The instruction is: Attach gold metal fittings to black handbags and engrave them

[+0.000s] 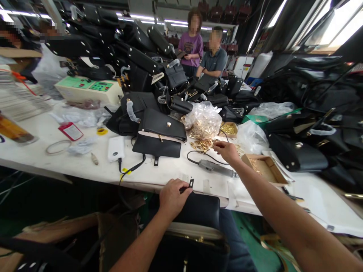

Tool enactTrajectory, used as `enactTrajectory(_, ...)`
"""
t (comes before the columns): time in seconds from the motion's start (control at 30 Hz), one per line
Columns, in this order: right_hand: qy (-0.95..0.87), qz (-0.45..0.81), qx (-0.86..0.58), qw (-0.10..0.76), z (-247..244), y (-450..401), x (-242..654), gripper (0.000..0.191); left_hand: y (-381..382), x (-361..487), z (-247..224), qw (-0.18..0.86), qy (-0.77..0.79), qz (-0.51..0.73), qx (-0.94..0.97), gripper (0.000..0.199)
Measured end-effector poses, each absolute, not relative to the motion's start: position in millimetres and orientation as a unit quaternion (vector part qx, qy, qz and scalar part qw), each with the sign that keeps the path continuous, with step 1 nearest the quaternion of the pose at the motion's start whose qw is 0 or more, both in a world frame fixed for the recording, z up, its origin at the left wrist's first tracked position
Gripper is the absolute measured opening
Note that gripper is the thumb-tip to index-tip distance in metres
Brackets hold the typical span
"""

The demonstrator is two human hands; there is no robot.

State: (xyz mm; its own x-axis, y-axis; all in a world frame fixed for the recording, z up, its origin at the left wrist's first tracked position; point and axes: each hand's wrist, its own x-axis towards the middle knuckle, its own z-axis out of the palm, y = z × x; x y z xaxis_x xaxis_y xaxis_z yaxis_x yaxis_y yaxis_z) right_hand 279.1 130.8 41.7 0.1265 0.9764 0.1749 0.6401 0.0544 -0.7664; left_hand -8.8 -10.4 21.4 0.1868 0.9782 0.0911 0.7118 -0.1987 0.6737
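Observation:
A black handbag [201,211] lies across my lap with its flap folded open toward the table, gold fittings showing inside. My left hand [175,198] pinches the flap's short strap tab [191,183], whose end has a slot cut in it. Stretched out over the table, my right hand [227,151] has its fingertips together at the edge of a pile of small gold metal fittings [202,144]. Whether a piece is between those fingers is too small to make out. Below that hand lies a grey electric screwdriver [217,168] with its cable.
Another black handbag [161,126] sits open on the white table [93,175]. Nearby are a white power bank [116,149], a cardboard tray [266,168], a box of gold pieces [228,129] and plastic bags. Black bags heap up behind; two people [191,45] are beyond them.

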Motion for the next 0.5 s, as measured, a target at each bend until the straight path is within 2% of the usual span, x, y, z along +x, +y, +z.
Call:
enactTrajectory(0.17,-0.628,0.216,-0.672,0.327,45.2,128.2,277.2,0.030,-11.5,-9.1,22.0,0.253,0.578,0.270,0.727,0.005)
enactTrajectory(0.33,-0.637,0.143,-0.733,0.193,45.7,125.8,284.6,0.020,-12.0,-8.9,21.6,0.249,0.580,0.273,0.726,0.006)
enactTrajectory(0.5,-0.636,0.086,-0.763,0.070,46.3,127.2,297.2,0.024,-12.0,-8.5,20.5,0.244,0.579,0.274,0.728,0.007)
